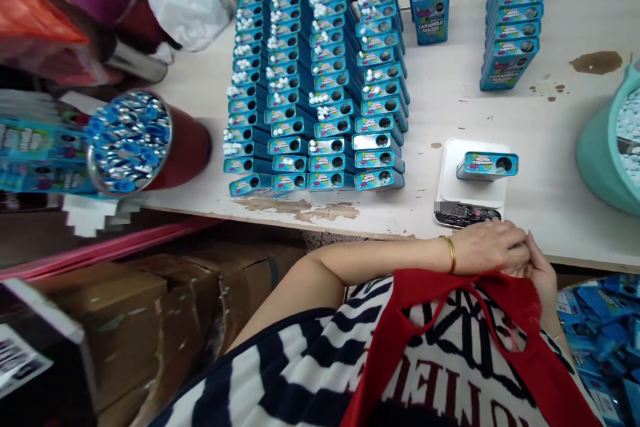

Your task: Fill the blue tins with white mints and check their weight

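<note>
**Weighing, by the look of it**

Just in front of the scale point(449, 177), the left hand point(487, 248) rests against the right hand point(544, 273), fingers together; whether they clasp anything, I cannot tell. The blue box point(483, 164) stands on the scale, untouched. Right of the scale sits a turquoise tub point(600, 161); left, rows of boxes point(379, 123). Adjusting or lifting the box would call for a freed hand.

White table point(445, 93) with blue boxes point(330, 127), scale point(480, 195), turquoise bucket point(600, 160).
</note>
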Demonstrator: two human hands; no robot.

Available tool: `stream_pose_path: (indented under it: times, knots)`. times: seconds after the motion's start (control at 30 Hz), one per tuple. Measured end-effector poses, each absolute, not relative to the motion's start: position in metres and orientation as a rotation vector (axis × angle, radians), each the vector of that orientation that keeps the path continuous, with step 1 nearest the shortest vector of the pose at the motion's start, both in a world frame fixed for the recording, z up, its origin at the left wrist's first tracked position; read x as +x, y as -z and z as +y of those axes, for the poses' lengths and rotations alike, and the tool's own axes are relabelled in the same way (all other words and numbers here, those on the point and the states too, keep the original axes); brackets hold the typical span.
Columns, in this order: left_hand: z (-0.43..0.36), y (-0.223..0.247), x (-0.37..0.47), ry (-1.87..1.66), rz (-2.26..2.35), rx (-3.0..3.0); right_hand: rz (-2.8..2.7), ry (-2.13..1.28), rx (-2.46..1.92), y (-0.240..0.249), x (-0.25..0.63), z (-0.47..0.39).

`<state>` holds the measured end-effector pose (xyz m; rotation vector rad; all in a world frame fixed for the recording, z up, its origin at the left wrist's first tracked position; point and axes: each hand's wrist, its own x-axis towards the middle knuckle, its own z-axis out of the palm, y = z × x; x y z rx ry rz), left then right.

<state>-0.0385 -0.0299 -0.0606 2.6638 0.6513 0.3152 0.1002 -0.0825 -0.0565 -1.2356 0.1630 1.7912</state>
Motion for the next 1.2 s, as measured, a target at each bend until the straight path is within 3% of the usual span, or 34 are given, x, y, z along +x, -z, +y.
stream_pose_path:
  times: [0.5, 0.87, 1.2]
  knots:
    - [-0.031, 0.056, -0.044, -0.321, 0.683, 2.610, 0.097, -1.754, -1.220, 0.060, 0.098, -0.086]
    - [0.021, 0.029, -0.073, -1.080, 0.809, 2.417, 0.212, -1.763, -0.937, 0.036, 0.078, -0.046]
    - [0.047, 0.010, -0.106, -1.160, 1.325, 2.296, 0.198, -1.599, -1.086, 0.049, 0.105, -0.052]
